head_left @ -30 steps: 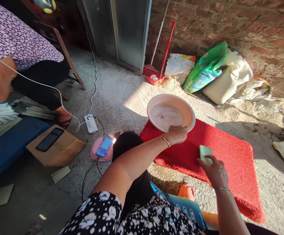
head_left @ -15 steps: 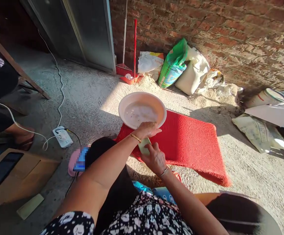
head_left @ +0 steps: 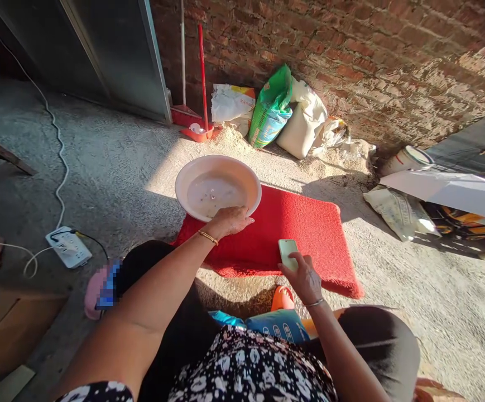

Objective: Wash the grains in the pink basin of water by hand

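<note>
My left hand [head_left: 230, 221], with a gold bangle at its wrist, is at the near rim of a pale pink basin [head_left: 183, 192]. Its visible fingers are stretched out and look wet, and I see nothing in them. Cloudy water [head_left: 219, 192] with small dark specks lies in the basin. Over the near part of the red mat [head_left: 305, 223], my right hand [head_left: 305, 278] is closed on a pale green rectangular slab [head_left: 286, 250]. The slab's far end sticks out past my fingers. The basin rests partly on the mat's left end.
A white power strip [head_left: 68, 247] with cords lies on the floor to the left, near a cardboard box [head_left: 16, 324]. Sacks [head_left: 271, 106], a red dustpan [head_left: 198, 132] and a broom stand along the brick wall. An orange shoe [head_left: 283, 298] shows below the mat.
My right hand has moved right with the slab, away from my left hand. My left hand stays by the basin rim. The whole view has shifted right.
</note>
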Motion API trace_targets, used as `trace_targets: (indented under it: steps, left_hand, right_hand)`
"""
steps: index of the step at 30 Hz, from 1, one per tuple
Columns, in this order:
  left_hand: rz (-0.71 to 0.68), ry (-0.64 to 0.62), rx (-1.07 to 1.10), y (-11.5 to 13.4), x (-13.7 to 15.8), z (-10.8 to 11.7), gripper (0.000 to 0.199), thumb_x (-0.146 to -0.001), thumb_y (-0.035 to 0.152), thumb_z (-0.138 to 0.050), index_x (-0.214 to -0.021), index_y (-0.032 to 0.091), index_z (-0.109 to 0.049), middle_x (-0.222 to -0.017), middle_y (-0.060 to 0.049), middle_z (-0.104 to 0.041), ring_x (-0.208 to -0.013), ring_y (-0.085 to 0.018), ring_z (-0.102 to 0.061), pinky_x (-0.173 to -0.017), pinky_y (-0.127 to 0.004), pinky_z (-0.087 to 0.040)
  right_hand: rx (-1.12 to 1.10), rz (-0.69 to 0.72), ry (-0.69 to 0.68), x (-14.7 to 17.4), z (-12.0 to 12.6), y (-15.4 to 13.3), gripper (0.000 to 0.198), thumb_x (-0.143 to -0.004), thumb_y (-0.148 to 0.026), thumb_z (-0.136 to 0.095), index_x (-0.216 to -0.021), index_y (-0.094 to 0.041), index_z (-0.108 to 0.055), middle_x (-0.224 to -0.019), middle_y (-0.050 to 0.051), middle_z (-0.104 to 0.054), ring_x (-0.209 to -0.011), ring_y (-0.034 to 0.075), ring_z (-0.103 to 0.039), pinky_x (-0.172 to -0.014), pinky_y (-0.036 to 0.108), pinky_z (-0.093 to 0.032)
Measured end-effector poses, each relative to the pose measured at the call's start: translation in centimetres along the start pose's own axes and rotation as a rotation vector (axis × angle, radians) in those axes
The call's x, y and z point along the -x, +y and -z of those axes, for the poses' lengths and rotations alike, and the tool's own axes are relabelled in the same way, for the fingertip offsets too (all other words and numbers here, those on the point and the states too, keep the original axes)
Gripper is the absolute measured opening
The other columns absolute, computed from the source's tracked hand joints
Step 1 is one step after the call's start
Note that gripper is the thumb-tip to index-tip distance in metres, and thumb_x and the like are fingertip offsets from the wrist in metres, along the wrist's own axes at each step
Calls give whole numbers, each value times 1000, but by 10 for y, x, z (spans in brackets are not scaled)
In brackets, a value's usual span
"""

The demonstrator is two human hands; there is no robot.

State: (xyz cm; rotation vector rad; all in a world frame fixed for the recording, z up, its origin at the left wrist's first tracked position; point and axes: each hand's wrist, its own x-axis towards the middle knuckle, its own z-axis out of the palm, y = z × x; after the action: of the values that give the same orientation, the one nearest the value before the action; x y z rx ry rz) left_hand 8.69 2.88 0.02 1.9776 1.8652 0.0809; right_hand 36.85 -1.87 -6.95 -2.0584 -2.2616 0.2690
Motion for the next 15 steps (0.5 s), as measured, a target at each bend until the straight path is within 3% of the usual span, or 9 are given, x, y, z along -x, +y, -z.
trace_targets:
  steps: [4, 8, 12, 15]
  left_hand:
    - [-2, -1, -19, 1, 1, 0, 41, -96, 46, -45, -120, 15, -56, -118, -15, -68, -107, -31, -65, -85, -38, -49]
    - [-20, 38, -46, -1, 0, -2, 40, -95, 47, -47, -120, 16, -56, -120, -14, -67, -108, -29, -64, -87, -36, -48]
    - [-18, 29, -47, -1, 1, 0, 40, -96, 47, -45, -119, 16, -57, -116, -14, -69, -107, -28, -65, -88, -35, -47]
    - [-14, 25, -42, 0, 2, 1, 41, -96, 48, -44, -120, 16, -57, -117, -15, -68, -107, -28, -65, -88, -35, -47]
  right_hand:
    - [40, -169, 75, 2, 9, 64, 42, -81, -55, -61, -109, -24, -59, -98, 7, -58, -78, 20, -60, -63, 29, -41]
    - [3, -243, 183, 8, 10, 101, 46, -74, -58, -62, -102, -22, -57, -98, 11, -63, -86, 25, -60, -71, 35, -45]
    - [-221, -278, 318, 22, -5, 107, 59, -65, -59, -67, -108, -21, -52, -98, 9, -64, -82, 24, -62, -68, 35, -47]
    - [-444, -259, 319, 41, -29, 93, 64, -61, -56, -71, -110, -21, -48, -92, 5, -64, -71, 20, -62, -63, 33, -49]
